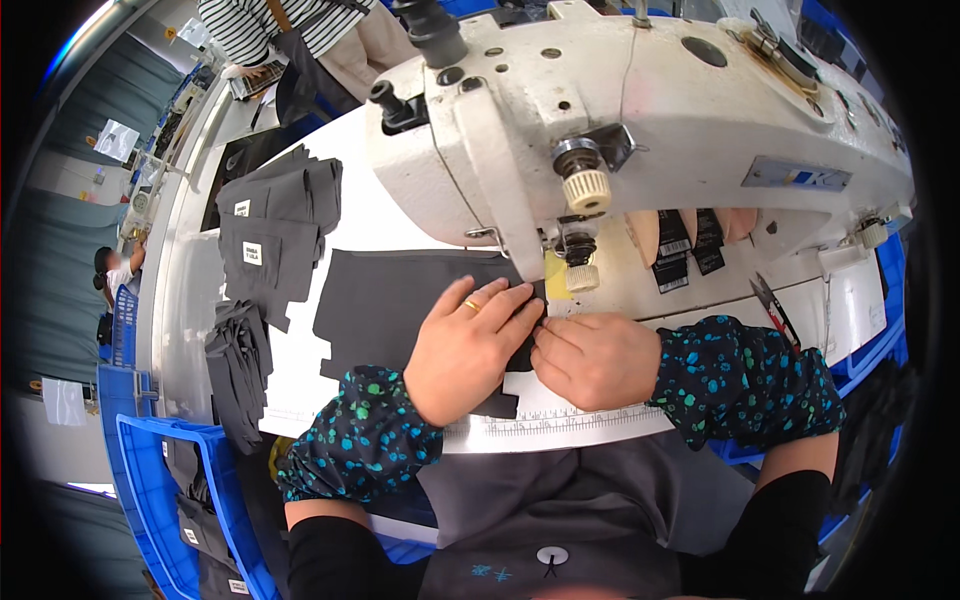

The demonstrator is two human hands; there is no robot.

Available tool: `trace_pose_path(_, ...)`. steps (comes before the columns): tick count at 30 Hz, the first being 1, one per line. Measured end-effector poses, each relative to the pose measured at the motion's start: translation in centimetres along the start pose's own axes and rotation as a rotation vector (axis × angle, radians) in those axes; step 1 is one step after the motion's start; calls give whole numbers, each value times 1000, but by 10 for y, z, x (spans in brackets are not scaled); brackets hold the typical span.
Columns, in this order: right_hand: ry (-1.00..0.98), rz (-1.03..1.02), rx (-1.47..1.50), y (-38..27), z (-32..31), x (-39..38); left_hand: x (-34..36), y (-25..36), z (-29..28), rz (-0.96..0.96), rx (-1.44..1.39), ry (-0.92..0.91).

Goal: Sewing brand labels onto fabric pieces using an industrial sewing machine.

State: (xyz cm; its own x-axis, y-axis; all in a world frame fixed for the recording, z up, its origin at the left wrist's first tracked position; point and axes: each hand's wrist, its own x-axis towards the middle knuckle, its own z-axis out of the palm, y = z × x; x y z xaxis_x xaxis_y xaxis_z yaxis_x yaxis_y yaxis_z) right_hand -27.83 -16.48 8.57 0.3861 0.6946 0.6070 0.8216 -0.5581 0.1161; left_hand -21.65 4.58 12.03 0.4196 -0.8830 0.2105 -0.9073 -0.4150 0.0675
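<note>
A flat dark grey fabric piece [370, 300] lies on the white sewing table, its upper right edge close to the needle area of the white sewing machine [500, 200]. My left hand [465, 350] rests palm down on this cloth, fingers stretched out, a ring on one of them. Beside it my right hand [597, 360] has its fingers curled together at the cloth's right edge, just below the machine's presser area. The fingertips of that hand are partly hidden. Patterned sleeve covers [360, 435] wrap both forearms.
Stacked grey fabric pieces with white labels [270, 250] lie at the left, above a folded grey bundle [238, 370]. Thread snips [775, 312] and black tags [672, 255] are at the right. A ruler strip [560, 424] lines the front edge. Blue crates [200, 435] flank the table; another person [310, 40] stands beyond.
</note>
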Motion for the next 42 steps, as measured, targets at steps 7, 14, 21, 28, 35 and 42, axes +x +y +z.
trace_pose_path(7,25,53,-22,3,4,0,5,-5,3,-16,-9,23)
trace_pose_path(14,42,96,-34,11,5,3,14,-11,7,-81,-3,64)
trace_pose_path(21,-5,95,-8,13,2,3,14,-13,11,-80,-40,79)
trace_pose_path(28,-29,103,-4,15,-1,3,15,-15,12,-76,-44,100)
trace_pose_path(35,-13,102,-32,17,-3,5,16,-16,12,-75,-38,108)
trace_pose_path(42,-74,109,-5,17,-1,0,10,-47,13,169,-130,243)
